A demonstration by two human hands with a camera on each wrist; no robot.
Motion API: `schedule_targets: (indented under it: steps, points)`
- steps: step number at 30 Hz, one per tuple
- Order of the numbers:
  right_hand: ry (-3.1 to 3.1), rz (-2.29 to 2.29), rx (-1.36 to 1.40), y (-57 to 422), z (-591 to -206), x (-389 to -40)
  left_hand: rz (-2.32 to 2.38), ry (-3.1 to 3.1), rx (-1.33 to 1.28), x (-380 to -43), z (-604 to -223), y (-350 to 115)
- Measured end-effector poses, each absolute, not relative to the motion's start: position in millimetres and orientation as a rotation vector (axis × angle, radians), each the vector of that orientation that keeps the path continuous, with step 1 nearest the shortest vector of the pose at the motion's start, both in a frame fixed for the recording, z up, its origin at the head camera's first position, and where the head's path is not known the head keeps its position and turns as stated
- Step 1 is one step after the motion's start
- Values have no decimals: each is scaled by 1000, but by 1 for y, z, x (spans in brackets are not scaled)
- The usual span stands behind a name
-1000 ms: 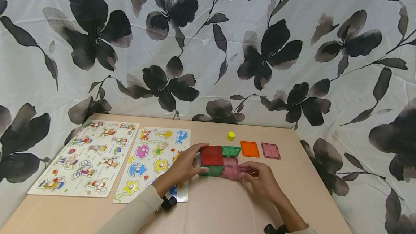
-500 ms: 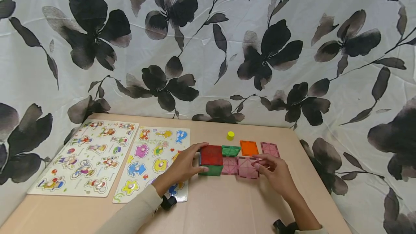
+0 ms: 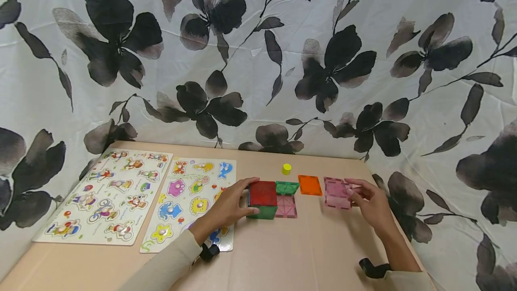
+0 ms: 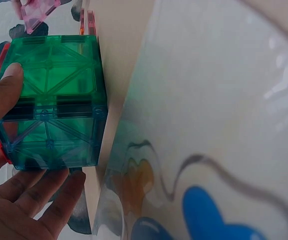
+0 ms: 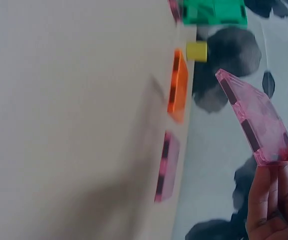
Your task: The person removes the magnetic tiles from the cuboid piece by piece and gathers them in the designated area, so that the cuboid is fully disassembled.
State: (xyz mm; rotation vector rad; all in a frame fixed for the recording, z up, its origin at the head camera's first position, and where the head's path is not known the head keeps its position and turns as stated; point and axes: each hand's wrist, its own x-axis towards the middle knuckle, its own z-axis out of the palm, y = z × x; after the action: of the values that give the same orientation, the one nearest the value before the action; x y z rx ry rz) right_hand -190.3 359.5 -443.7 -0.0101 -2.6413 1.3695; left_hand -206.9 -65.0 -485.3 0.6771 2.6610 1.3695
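My left hand (image 3: 226, 208) grips a box of see-through magnetic tiles (image 3: 262, 194), red on top with a green front. In the left wrist view the thumb lies on the green face of the box (image 4: 54, 70) and the other fingers are at its far side. Off to the right, my right hand (image 3: 373, 203) pinches a pink magnetic tile (image 3: 337, 199) by its edge. The right wrist view has this pink tile (image 5: 256, 120) raised and tilted above the table, apart from a second pink tile (image 5: 168, 167) that lies flat.
Beside the box are a green tile (image 3: 287, 187) and a pink tile (image 3: 286, 208). An orange tile (image 3: 310, 185) and a small yellow cylinder (image 3: 286, 169) are farther back. Two picture puzzle boards (image 3: 169, 212) (image 3: 101, 232) cover the table's left side.
My right hand has carried the pink tile rightward, from beside the box, past the orange tile, to over the other pink tile. The left hand has stayed on the box.
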Motion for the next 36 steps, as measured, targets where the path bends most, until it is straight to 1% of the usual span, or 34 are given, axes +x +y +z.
schedule_targets:
  steps: [9,17,29,36]
  points:
    - [-2625,1313,-55,397,-438,-208,1375,2657,685,-207,-487,-66]
    - [-2645,1306,-165,422,-441,-228,1370,2665,691,-207,-488,-66]
    - [-2743,1279,-295,452,-454,-256,1343,2684,693,-207,-488,-65]
    - [-2771,1290,-465,467,-469,-274,1339,2692,706,-207,-488,-66]
